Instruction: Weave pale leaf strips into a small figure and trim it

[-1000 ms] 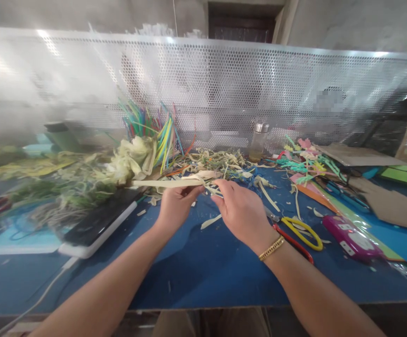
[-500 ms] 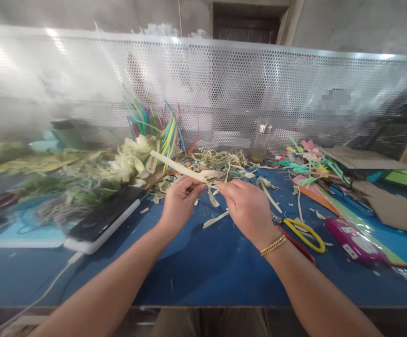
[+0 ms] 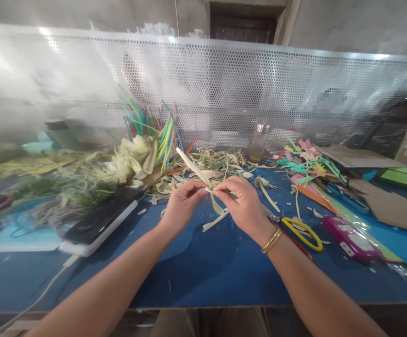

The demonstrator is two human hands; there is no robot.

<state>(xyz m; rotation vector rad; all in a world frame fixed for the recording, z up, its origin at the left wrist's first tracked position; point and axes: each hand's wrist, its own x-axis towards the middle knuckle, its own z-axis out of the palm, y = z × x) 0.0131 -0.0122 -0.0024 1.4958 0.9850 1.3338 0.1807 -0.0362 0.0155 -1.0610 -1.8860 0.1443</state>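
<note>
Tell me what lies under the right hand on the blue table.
A pale scrap and scissors lie on the table; the right hand, pinching a long strip with the left hand, covers the scissor tips.

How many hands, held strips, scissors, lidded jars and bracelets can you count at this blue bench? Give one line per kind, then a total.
hands: 2, the left hand and the right hand
pale strip, pinched by both hands: 1
scissors, yellow and red handles: 1
glass jar with metal lid: 1
gold bracelet: 1
total: 6
</note>
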